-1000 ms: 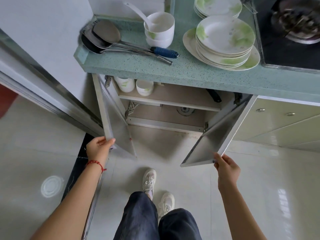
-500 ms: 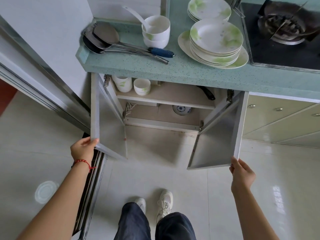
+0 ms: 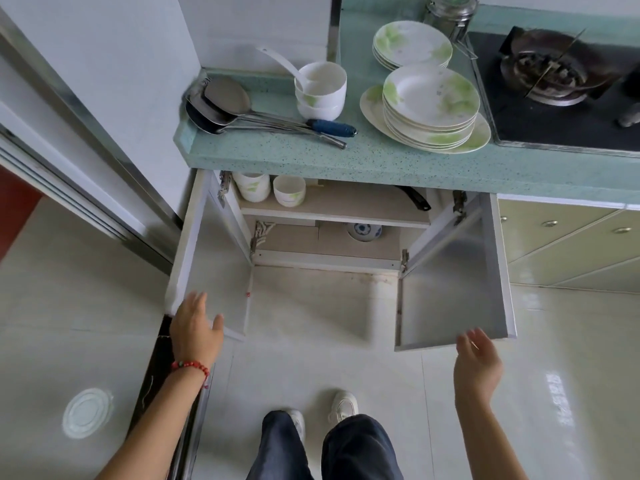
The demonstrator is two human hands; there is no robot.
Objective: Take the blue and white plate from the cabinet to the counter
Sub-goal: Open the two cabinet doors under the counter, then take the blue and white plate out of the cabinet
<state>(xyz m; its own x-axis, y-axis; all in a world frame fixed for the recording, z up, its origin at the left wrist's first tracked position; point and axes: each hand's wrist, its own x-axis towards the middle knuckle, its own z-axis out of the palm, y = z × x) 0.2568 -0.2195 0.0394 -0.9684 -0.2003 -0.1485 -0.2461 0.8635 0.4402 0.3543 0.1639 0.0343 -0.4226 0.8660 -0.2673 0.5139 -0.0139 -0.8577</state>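
Observation:
The blue and white plate (image 3: 363,231) lies on the bottom shelf of the open cabinet (image 3: 329,259), partly hidden under the upper shelf. Both cabinet doors stand wide open. My left hand (image 3: 195,329) hovers open just below the left door's (image 3: 207,258) lower edge, fingers spread, holding nothing. My right hand (image 3: 478,362) is open beside the lower corner of the right door (image 3: 450,285), apart from it. The green speckled counter (image 3: 346,159) runs above the cabinet.
On the counter lie metal ladles (image 3: 242,109), stacked white bowls with a spoon (image 3: 320,90), two stacks of green-patterned plates (image 3: 431,105) and a gas hob (image 3: 561,84). White cups (image 3: 289,190) and a black pan handle (image 3: 414,197) sit on the upper shelf. My feet (image 3: 343,407) stand on tiled floor.
Both doors swung further open. My two hands have let go of the door edges and now hang open. The camera moved back, and the plate shows more plainly.

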